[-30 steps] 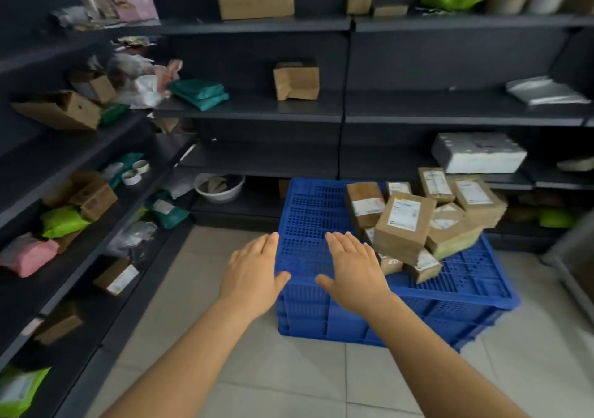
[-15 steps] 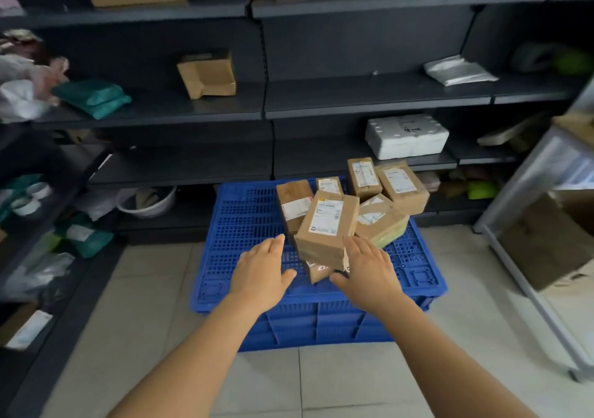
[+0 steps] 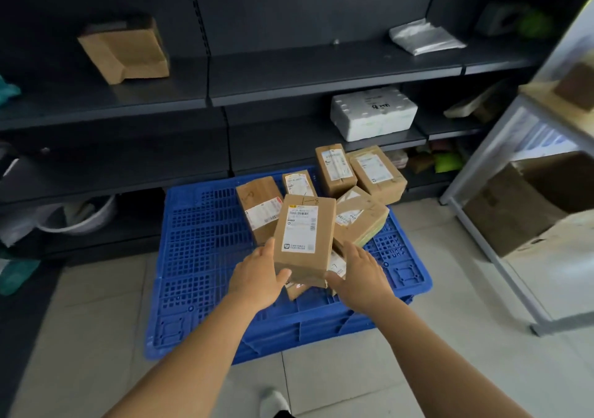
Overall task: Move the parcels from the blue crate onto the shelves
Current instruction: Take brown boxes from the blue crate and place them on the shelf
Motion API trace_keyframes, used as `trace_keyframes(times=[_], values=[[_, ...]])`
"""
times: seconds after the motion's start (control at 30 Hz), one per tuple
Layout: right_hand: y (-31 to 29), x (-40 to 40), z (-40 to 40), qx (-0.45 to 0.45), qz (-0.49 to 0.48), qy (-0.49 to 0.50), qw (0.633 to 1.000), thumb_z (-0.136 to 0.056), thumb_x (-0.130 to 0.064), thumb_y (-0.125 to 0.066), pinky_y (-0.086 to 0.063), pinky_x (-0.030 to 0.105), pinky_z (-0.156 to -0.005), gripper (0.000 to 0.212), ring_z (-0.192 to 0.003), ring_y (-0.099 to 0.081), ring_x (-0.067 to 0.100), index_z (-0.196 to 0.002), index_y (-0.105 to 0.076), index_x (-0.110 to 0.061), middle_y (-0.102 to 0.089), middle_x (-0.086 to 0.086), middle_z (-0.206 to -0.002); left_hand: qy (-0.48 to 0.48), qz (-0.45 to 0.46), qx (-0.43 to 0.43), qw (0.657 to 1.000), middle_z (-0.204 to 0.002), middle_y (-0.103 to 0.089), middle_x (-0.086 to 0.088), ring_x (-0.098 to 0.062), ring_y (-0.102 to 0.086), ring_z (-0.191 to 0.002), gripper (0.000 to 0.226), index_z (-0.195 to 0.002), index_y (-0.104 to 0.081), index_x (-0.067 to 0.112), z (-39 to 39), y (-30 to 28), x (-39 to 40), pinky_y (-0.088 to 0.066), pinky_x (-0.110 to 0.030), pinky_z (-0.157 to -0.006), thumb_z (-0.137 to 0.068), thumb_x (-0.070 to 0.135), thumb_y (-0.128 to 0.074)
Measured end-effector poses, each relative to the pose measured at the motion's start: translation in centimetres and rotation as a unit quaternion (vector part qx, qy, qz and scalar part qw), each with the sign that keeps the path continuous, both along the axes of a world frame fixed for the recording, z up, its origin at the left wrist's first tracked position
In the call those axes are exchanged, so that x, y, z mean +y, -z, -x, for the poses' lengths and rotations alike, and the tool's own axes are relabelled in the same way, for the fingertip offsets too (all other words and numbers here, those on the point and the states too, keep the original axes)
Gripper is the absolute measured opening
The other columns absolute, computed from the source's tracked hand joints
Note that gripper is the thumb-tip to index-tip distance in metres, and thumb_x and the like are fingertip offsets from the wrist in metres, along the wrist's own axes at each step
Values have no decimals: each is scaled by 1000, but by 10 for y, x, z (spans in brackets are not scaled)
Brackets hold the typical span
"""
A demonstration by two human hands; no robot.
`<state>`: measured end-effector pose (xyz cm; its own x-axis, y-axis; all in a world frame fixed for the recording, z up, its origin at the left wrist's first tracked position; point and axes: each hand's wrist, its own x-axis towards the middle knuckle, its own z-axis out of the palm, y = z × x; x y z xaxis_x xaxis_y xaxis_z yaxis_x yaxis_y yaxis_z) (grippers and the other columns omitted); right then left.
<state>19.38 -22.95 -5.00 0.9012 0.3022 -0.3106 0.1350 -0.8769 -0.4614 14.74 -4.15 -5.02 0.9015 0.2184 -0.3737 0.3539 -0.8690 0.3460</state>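
A blue crate (image 3: 199, 289) sits upside down on the tiled floor before dark shelves (image 3: 321, 74). Several brown labelled parcels are piled on its right half. The front parcel (image 3: 302, 234) stands tilted, label facing me. My left hand (image 3: 257, 276) grips its lower left corner, thumb at the bottom edge. My right hand (image 3: 360, 276) grips its lower right corner, with the fingers reaching behind it. Other parcels lie behind it: one to the left (image 3: 260, 212), one to the right (image 3: 356, 215), and two at the back (image 3: 336, 167) (image 3: 376, 173).
A white foam box (image 3: 373, 112) sits on the shelf behind the crate. One shelf higher are a cardboard box (image 3: 125, 51) and a pale plastic bag (image 3: 424, 37). A grey metal rack (image 3: 482, 147) with a large carton stands at right. A white basin (image 3: 80, 215) is low left.
My view has swung right and closer to the crate. Both hands moved forward from its near edge to the front parcel and closed on its lower corners.
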Motion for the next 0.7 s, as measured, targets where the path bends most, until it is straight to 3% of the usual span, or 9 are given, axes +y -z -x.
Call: trace_keyframes(times=[0.43,0.57,0.7], values=[[56,47,-50,127,-3,100,987,-85,-38,-59,-47,50,-93,73,-117,-51,32,-141,-16,-20,-49,7,-133,-36,113,62,991,-157,-25,-4,-21,-31,-141,81,-154,-1,16,-64,49,31,-31,-40,-111,-96,41,-52],[75,54,-57,156,-39,120,980,-87,-38,-61,-51,39,-72,80,-98,-59,25,-143,-9,-15,-53,3,-123,-57,145,79,985,-157,-27,-3,-22,-33,-140,82,-154,-1,15,-72,59,36,-32,-38,-110,-96,41,-52],[85,58,-62,155,-97,137,974,-86,-40,-63,-54,39,-67,84,-97,-59,24,-146,-9,-17,-52,4,-127,-86,183,90,975,-154,-33,-3,-21,-39,-136,76,-153,-8,13,-76,65,35,-35,-32,-106,-97,39,-52]])
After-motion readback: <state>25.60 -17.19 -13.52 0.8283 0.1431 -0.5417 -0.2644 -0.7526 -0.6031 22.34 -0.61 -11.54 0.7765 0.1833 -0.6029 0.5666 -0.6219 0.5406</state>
